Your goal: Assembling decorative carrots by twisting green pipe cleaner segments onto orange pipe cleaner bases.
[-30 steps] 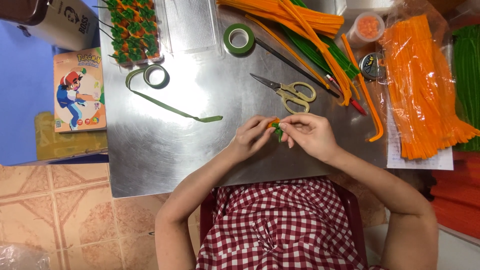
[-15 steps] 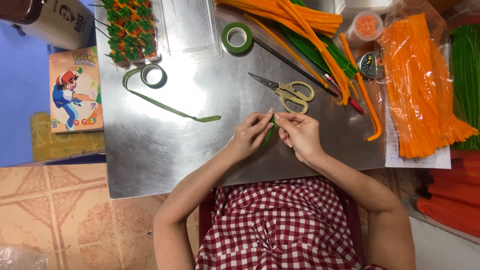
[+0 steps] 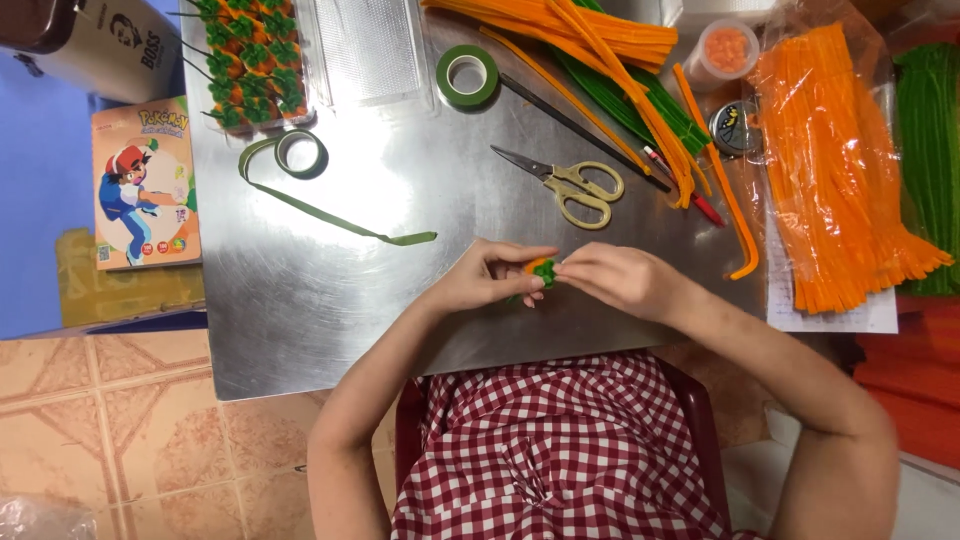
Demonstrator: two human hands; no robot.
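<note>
A metal surface (image 3: 330,300) is seen, with a tray (image 3: 262,60) of finished orange-and-green pieces at eleven o'clock and a small tub (image 3: 728,50) of orange bits at one o'clock. Orange stems (image 3: 830,170) are piled at three o'clock. Yellow-handled scissors (image 3: 565,185) lie just at twelve of the hands. A small orange-and-green piece (image 3: 541,270) is pinched between the left hand (image 3: 490,275) and right hand (image 3: 620,280), brought together at centre.

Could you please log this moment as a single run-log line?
left hand: pinching small orange-and-green piece | right hand: pinching same piece | scissors: lying beyond hands | surface: metal table
</note>
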